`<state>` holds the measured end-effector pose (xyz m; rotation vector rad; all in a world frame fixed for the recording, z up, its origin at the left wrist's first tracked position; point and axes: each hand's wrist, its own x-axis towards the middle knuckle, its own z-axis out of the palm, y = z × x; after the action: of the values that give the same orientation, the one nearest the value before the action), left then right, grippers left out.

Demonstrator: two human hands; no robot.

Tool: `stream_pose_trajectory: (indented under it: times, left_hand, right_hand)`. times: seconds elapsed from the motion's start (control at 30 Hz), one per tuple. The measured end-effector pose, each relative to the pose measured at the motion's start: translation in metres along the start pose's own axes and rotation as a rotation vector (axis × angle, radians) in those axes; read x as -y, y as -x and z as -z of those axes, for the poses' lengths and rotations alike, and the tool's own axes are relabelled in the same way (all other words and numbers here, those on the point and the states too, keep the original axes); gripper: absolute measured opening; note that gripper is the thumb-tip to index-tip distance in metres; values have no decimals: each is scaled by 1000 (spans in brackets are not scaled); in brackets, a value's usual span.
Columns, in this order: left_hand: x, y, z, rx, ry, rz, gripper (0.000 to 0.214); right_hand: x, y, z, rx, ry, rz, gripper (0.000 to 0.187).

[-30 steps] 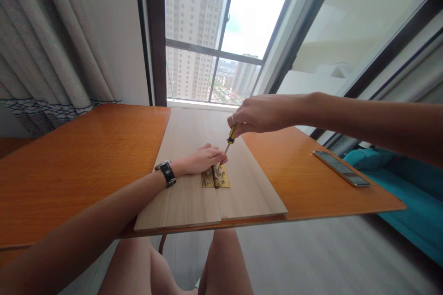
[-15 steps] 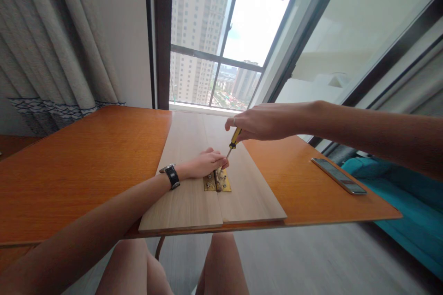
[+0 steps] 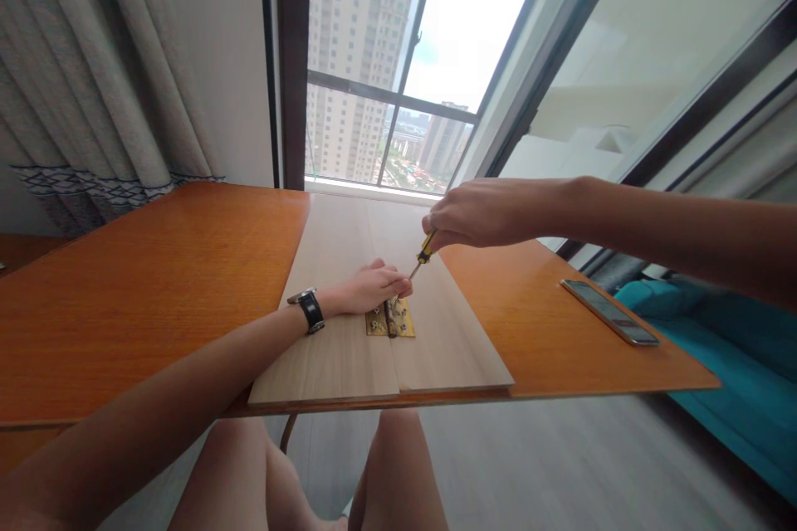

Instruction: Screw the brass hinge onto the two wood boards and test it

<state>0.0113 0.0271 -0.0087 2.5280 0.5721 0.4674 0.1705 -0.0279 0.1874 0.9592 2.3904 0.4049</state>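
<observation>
The right hand [image 3: 464,214] is closed around the yellow and black handle of a screwdriver [image 3: 427,248], whose shaft points toward seven o'clock. Its tip is hidden at the fingers of the left hand [image 3: 372,289]; if these pinch something, I cannot tell. At five o'clock from this hand, partly covered by it, a brass-coloured hinge [image 3: 402,326] lies across the seam of two pale boards [image 3: 452,353]. They rest upon an orange-brown table [image 3: 162,290].
</observation>
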Motion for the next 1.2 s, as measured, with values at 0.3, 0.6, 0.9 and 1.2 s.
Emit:
stream_pose_trajectory:
  times: [0.3,0.6,0.9,1.2]
  left_hand:
    - [1,0,0,23,3,13,51]
    - [1,2,0,21,44,2,56]
    - [0,0,1,38,33,-11,63]
    - [-5,2,3,60,28,42,49]
  right_hand:
    - [18,9,11,22,54,-36,32]
    - [15,5,5,14,16,65,31]
    - [1,-8,-2,88,-171,-93,40]
    - [12,5,6,3,-46,7,37]
